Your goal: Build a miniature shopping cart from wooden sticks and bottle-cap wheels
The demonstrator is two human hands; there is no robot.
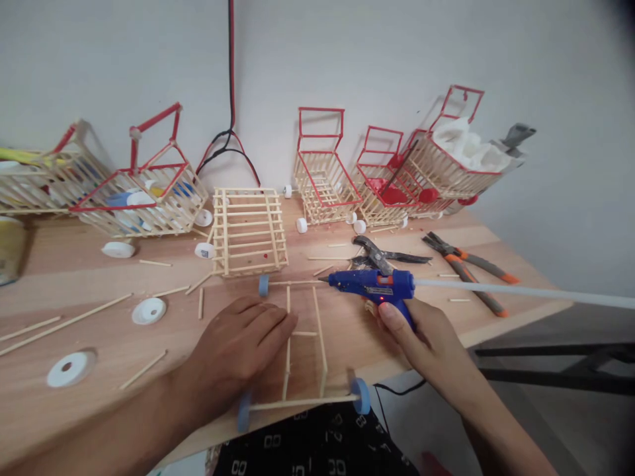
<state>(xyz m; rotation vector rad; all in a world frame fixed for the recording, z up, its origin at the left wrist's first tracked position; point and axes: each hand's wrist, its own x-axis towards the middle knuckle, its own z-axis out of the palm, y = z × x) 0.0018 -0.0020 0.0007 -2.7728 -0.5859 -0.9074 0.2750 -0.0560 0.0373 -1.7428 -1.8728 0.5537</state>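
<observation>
My right hand (421, 330) is wrapped round the grip of a blue glue gun (370, 284), its small red light lit. A long white glue stick (496, 291) juts from the gun's back. The nozzle points left, at the far crossbar of a wooden stick frame (321, 350). Palm down, my left hand (243, 334) bends its fingers over the frame's left side; its thumb is hidden. Blue wheels (361, 395) sit on both ends of the near crossbar, and another blue wheel (264, 285) is at the far bar's left end.
Behind the frame lies a stick grid panel (251, 231). Red-trimmed stick carts (327, 188) line the wall, some filled. Black pliers (372, 254) and orange-handled pliers (466, 264) lie to the right. Loose sticks (69, 322) and white discs (69, 370) are scattered left.
</observation>
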